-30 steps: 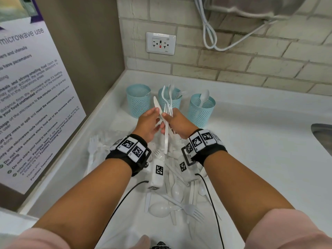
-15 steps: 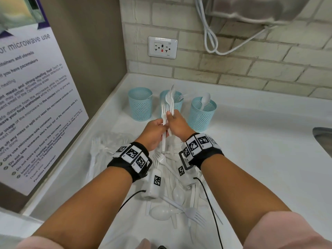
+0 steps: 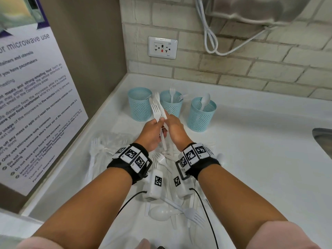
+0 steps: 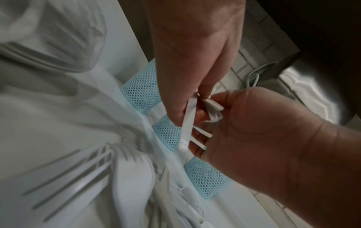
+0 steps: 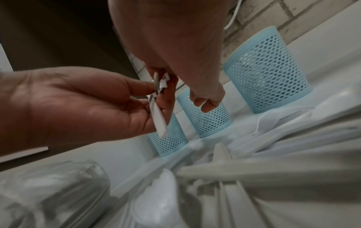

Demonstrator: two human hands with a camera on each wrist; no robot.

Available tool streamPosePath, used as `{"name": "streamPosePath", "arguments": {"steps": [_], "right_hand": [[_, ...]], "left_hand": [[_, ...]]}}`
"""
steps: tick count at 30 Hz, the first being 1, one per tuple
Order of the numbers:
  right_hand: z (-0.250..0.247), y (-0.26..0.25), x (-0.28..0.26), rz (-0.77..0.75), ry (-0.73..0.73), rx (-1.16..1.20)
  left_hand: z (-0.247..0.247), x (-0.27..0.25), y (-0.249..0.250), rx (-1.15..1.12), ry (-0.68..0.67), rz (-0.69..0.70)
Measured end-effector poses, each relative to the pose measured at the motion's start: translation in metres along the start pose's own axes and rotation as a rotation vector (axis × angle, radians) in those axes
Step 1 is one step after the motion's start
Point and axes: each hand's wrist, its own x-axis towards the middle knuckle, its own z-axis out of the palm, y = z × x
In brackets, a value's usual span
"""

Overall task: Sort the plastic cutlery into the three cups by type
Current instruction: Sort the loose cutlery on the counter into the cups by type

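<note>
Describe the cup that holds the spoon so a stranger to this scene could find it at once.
Start at the wall outlet on the brick wall and look down to the white counter, where three light blue mesh cups stand in a row. Take the right-hand cup, the one nearest the viewer. It alone has a white spoon standing in it; the middle cup holds forks.

Three cups (image 3: pixel 170 105) close together, forks filling middle mouth, open counter (image 3: pixel 260 150) rightward
</note>
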Motion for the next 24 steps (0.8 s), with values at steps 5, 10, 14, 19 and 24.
{"name": "streamPosePath", "arguments": {"steps": [5, 10, 14, 19, 24], "right_hand": [[-0.008, 0.003, 0.0, 0.067, -0.045, -0.129], [-0.016, 0.0, 0.002, -0.006, 0.019, -0.024], [-0.031, -0.011, 0.016, 0.002, 0.093, 0.155], [-0.052, -0.015, 0.031, 0.023, 0.11, 0.346], [-0.058, -0.007, 0.038, -0.001, 0.261, 0.248]], "left_hand": [[-0.004, 0.002, -0.002, -0.021, 0.007, -0.048], [-0.005, -0.001, 0.0, -0.002, -0.038, -0.081], [-0.005, -0.005, 0.004, -0.039, -0.162, -0.143], [-0.001, -0.009, 0.008, -0.005, -0.262, -0.185], [0.005, -0.005, 0.001, 0.098, -0.211, -0.115]]}}
